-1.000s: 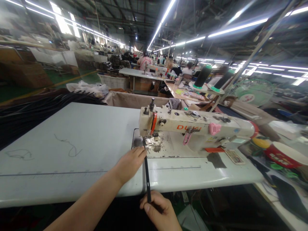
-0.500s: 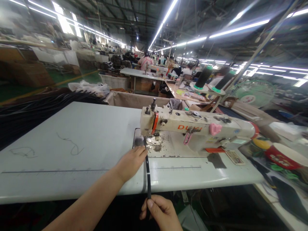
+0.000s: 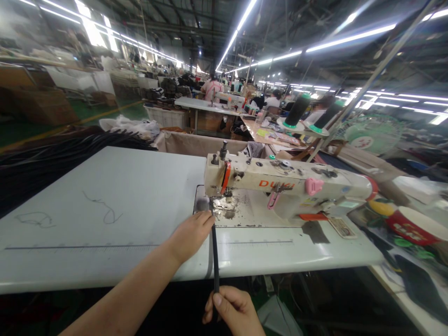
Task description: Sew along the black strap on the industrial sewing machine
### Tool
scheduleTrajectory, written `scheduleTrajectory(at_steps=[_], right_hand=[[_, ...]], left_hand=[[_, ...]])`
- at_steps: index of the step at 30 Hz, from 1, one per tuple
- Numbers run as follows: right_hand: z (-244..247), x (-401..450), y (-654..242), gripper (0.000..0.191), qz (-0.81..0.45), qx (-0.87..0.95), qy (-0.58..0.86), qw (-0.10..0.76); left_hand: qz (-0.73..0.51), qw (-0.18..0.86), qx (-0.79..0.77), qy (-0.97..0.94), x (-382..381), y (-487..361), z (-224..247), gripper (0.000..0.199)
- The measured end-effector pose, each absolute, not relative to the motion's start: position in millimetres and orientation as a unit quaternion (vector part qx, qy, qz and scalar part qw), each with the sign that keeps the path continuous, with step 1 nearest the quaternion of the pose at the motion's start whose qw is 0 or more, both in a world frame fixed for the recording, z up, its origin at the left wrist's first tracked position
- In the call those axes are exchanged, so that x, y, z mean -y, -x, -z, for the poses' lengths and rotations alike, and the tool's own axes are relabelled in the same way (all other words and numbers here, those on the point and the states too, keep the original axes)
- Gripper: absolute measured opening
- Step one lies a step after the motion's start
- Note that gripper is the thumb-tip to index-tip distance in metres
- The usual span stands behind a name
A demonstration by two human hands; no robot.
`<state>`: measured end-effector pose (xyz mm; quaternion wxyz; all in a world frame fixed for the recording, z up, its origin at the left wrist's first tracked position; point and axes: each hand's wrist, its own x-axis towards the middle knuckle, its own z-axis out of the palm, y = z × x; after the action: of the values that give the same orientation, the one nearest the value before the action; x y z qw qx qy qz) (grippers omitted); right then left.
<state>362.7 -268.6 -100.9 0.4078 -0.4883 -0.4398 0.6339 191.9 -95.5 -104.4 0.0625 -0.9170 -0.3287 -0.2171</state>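
A narrow black strap point(image 3: 216, 256) runs from below the table's front edge up to the presser foot of the sewing machine point(image 3: 252, 177). My left hand point(image 3: 196, 233) lies over the table just in front of the needle area, its fingers together and closed on the strap at their tips. Below the table edge, my right hand point(image 3: 233, 305) pinches the same strap between thumb and fingers, keeping it fairly straight between both hands. The strap's part under the machine head is mostly hidden.
Loose threads point(image 3: 105, 210) lie on the white table point(image 3: 150, 186) at left. A heap of black straps point(image 3: 70, 156) sits beyond its left edge. Thread cones point(image 3: 297, 111) stand behind the machine; a red and white tub point(image 3: 416, 226) is at right. Other people work farther back.
The strap has moved forward toward the needle; white marks seen on it between my hands are now out of sight. Both hands stay in nearly the same places.
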Motion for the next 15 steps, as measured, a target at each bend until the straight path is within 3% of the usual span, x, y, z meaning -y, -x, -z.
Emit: scheduleTrajectory(at_steps=[15], right_hand=[[104.8,268.0,-364.2,0.051,-0.627,0.446,0.486,0.414]], left_hand=[[0.252,0.013,0.354,0.901,90.3,-193.4,112.4,0.032]])
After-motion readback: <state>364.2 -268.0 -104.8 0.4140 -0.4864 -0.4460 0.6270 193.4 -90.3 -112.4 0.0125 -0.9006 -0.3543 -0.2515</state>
